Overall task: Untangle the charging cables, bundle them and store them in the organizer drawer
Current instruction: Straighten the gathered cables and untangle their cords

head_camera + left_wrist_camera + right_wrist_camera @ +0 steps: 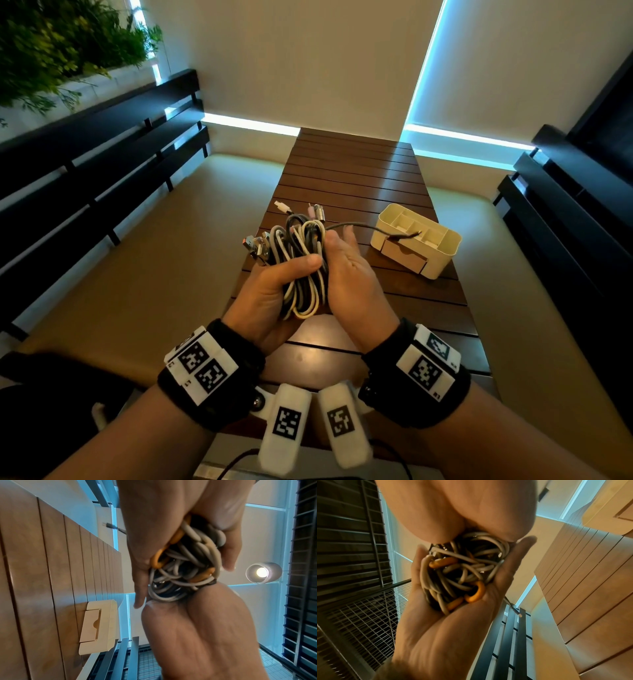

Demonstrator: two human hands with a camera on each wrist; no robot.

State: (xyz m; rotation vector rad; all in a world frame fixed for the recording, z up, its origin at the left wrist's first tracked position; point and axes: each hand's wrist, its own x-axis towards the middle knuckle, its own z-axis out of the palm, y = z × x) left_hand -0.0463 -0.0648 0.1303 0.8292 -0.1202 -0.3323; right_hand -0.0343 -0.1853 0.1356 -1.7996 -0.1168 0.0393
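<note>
Now the left hand (270, 294) has its fingers wrapped tight round the cables (301, 263) in the middle of the frame, the right hand (349, 274) lies flat against them, so bundling looks nearly done, and next the organizer (442, 253) drawer (406, 257) at right on the wooden table (359, 171) needs opening.

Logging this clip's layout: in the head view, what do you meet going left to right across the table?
Left hand gripping the bundle → grey, white and black coiled charging cables → right hand against them → cream plastic compartment organizer with closed drawer.
</note>
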